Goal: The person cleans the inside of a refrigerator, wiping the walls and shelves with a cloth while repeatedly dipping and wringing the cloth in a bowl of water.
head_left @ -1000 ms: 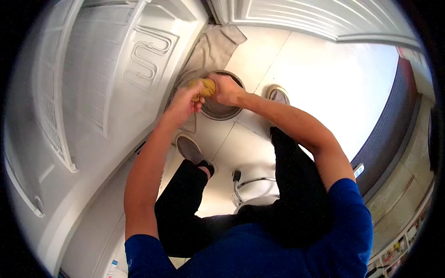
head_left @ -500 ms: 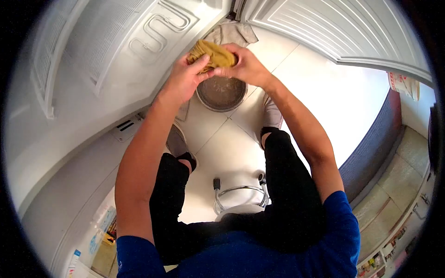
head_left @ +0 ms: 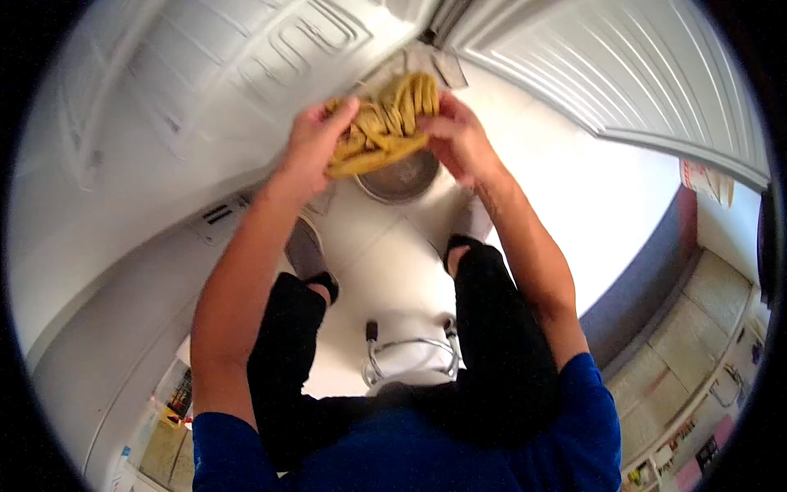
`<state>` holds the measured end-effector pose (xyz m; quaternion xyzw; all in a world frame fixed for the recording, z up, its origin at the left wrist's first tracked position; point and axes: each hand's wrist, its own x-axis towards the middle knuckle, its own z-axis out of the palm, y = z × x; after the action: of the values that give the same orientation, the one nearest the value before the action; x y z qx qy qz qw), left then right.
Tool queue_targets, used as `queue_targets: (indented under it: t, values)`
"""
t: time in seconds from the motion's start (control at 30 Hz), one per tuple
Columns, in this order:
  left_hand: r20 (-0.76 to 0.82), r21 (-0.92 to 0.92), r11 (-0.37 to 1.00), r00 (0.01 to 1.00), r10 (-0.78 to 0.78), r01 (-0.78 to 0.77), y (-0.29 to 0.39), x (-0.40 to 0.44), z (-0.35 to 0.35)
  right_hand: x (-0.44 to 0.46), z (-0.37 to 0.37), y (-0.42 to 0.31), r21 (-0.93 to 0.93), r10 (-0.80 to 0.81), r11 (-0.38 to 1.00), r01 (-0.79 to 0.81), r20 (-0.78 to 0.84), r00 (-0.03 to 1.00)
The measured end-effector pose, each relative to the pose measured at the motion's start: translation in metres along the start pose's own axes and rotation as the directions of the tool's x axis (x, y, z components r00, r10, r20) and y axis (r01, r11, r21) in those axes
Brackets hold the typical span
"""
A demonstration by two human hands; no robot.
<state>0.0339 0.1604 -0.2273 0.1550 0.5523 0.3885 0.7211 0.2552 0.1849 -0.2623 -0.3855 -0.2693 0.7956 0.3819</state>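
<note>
A mustard-yellow cloth [head_left: 381, 123], bunched in folds, stretches between my two hands. My left hand [head_left: 316, 143] grips its left end, thumb on top. On the other end, my right hand [head_left: 463, 139] is closed with its fingers at the cloth's edge, slightly blurred. Beneath the cloth a round basin [head_left: 402, 179] with dark contents or a dark inside stands on the floor, its far part hidden by the cloth.
An open refrigerator interior [head_left: 246, 74] rises on my left, and its ribbed white door [head_left: 607, 66] on the right. A greyish cloth [head_left: 434, 66] lies on the tiles beyond the basin. Between my legs is a stool with a chrome ring [head_left: 414, 343]. A dark mat [head_left: 639, 287] lies right.
The yellow cloth has gone from a tight bundle to a wider spread, and my hands have moved apart. It now covers more of the basin. My view has shifted slightly.
</note>
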Motion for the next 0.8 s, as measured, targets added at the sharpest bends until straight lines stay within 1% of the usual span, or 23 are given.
queue_targets:
  t: [0.03,0.1,0.13,0.17,0.2,0.23,0.27,0.3,0.37,0.4,0.43,0.5,0.53,0.57,0.6,0.63,0.67,0.7,0.73,0.77,0.8]
  values:
    - [-0.118,0.177,0.980,0.990,-0.076,0.096,0.000,0.000,-0.004,0.001,0.008,0.003,0.020,0.008,1.000,-0.008,-0.001,1.000]
    - [-0.025,0.073,0.970,0.972,-0.233,0.234,-0.010,0.000,-0.021,-0.003,0.020,0.001,0.065,0.086,0.994,-0.087,0.010,0.996]
    - [0.132,0.106,0.977,0.971,-0.197,0.184,-0.014,-0.002,-0.024,-0.001,0.019,0.005,0.085,0.108,0.990,-0.111,0.036,0.993]
    - [0.293,0.133,0.982,0.942,-0.165,0.131,-0.017,-0.002,-0.026,0.002,0.016,0.008,0.109,0.138,0.983,-0.147,0.092,0.986]
    - [0.294,0.313,0.950,0.949,-0.114,0.017,-0.014,-0.007,-0.021,0.002,0.020,0.010,0.110,0.129,0.984,-0.136,0.069,0.989]
    - [0.305,0.480,0.872,0.950,-0.066,-0.093,-0.010,-0.009,-0.016,0.002,0.025,0.011,0.112,0.121,0.986,-0.125,0.042,0.992]
    - [0.343,0.485,0.863,0.939,-0.039,-0.141,-0.015,0.002,-0.019,0.007,0.024,0.014,0.028,0.141,0.990,-0.141,0.001,0.990]
    - [0.344,0.490,0.859,0.938,-0.037,-0.146,-0.014,0.008,-0.021,0.012,0.022,0.015,0.030,0.134,0.991,-0.134,0.003,0.991]
    - [0.205,0.389,0.918,0.979,-0.005,-0.077,-0.015,0.018,-0.028,0.020,0.016,0.018,-0.108,0.130,0.987,-0.121,0.078,0.988]
    - [0.157,0.386,0.912,0.984,0.080,-0.136,-0.013,0.021,-0.031,0.020,0.015,0.006,-0.336,0.169,0.931,-0.145,0.043,0.985]
    - [0.155,0.390,0.911,0.984,0.082,-0.137,-0.009,0.023,-0.038,0.025,0.017,0.004,-0.334,0.167,0.932,-0.142,0.046,0.985]
    - [-0.050,0.177,0.940,0.951,0.305,-0.292,0.006,0.028,-0.053,0.040,0.022,0.000,-0.274,0.110,0.959,-0.077,0.109,0.988]
    - [-0.044,0.186,0.939,0.952,0.303,-0.290,0.017,0.033,-0.060,0.050,0.033,-0.009,-0.265,0.104,0.961,-0.073,0.106,0.989]
    - [-0.190,0.098,0.931,0.912,0.364,-0.352,0.030,0.039,-0.067,0.062,0.052,-0.025,-0.198,0.095,0.977,-0.078,0.080,0.992]
    - [-0.338,0.021,0.906,0.850,0.405,-0.423,0.042,0.045,-0.071,0.077,0.067,-0.035,-0.128,0.088,0.988,-0.080,0.057,0.994]
    - [-0.333,0.034,0.905,0.849,0.411,-0.425,0.049,0.052,-0.074,0.093,0.077,-0.035,-0.117,0.080,0.991,-0.073,0.059,0.995]
    - [-0.501,-0.040,0.929,0.812,0.300,-0.368,0.053,0.060,-0.078,0.111,0.086,-0.036,-0.155,0.053,0.987,-0.045,0.051,0.997]
    - [-0.644,-0.128,0.937,0.746,0.170,-0.324,0.053,0.068,-0.084,0.127,0.092,-0.036,-0.197,0.026,0.980,-0.017,0.043,0.999]
    - [-0.648,-0.092,0.984,0.760,0.058,-0.154,0.049,0.070,-0.089,0.141,0.095,-0.033,-0.192,0.018,0.981,-0.010,0.044,0.999]
    - [-0.645,-0.083,0.984,0.762,0.065,-0.155,0.042,0.072,-0.093,0.152,0.096,-0.029,-0.396,-0.030,0.917,0.053,0.066,0.997]
    - [-0.588,-0.107,0.992,0.809,-0.014,-0.061,0.033,0.071,-0.094,0.161,0.095,-0.022,-0.581,-0.069,0.806,0.112,0.096,0.993]
